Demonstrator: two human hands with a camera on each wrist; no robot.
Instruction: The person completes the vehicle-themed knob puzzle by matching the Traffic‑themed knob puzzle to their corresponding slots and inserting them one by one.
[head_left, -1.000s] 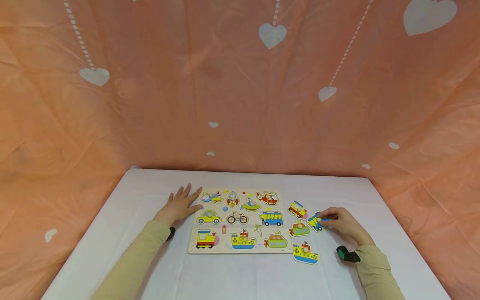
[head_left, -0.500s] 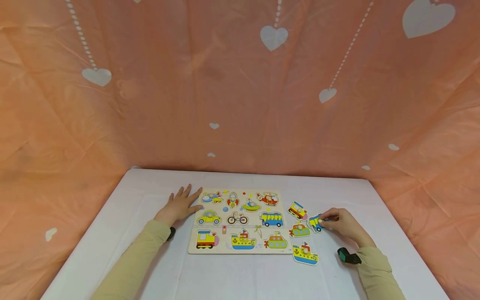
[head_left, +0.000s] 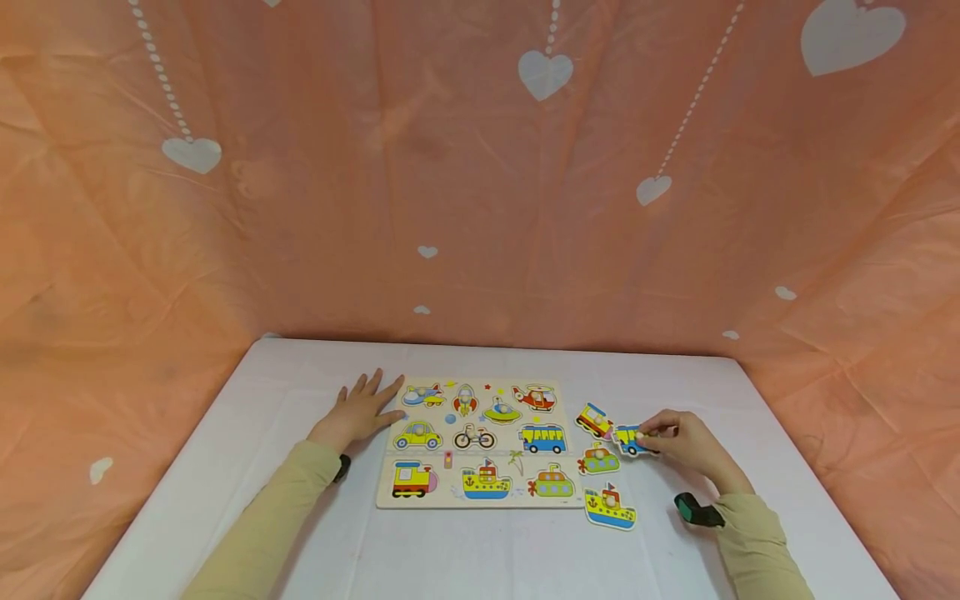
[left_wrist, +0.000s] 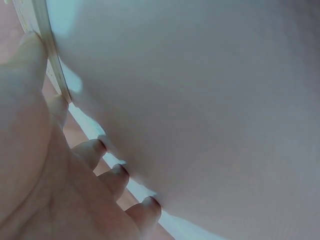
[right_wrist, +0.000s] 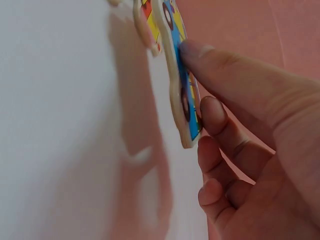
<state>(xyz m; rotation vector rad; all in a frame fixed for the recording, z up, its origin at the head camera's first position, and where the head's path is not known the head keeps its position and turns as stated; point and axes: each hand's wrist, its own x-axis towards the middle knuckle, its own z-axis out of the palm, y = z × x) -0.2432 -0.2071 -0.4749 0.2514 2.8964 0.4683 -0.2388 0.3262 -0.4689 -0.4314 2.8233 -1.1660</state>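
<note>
My right hand pinches a blue and yellow bus puzzle piece. In the right wrist view the bus piece is held off the table, its shadow below. My left hand lies with spread fingers at the left edge of the wooden puzzle board; the left wrist view shows the thumb against the board's edge. Near the right hand lie a train piece, a submarine piece and a boat piece. Matching bus, train, submarine and boat pictures show on the board.
The board also bears a plane, a rocket, a helicopter, a car, a bicycle and a flying saucer. A white-covered table stands before a pink curtain.
The bus piece has turned in my right hand from a steep tilt to nearly level, lining up more with the bus picture. The left hand and the board have stayed put.
</note>
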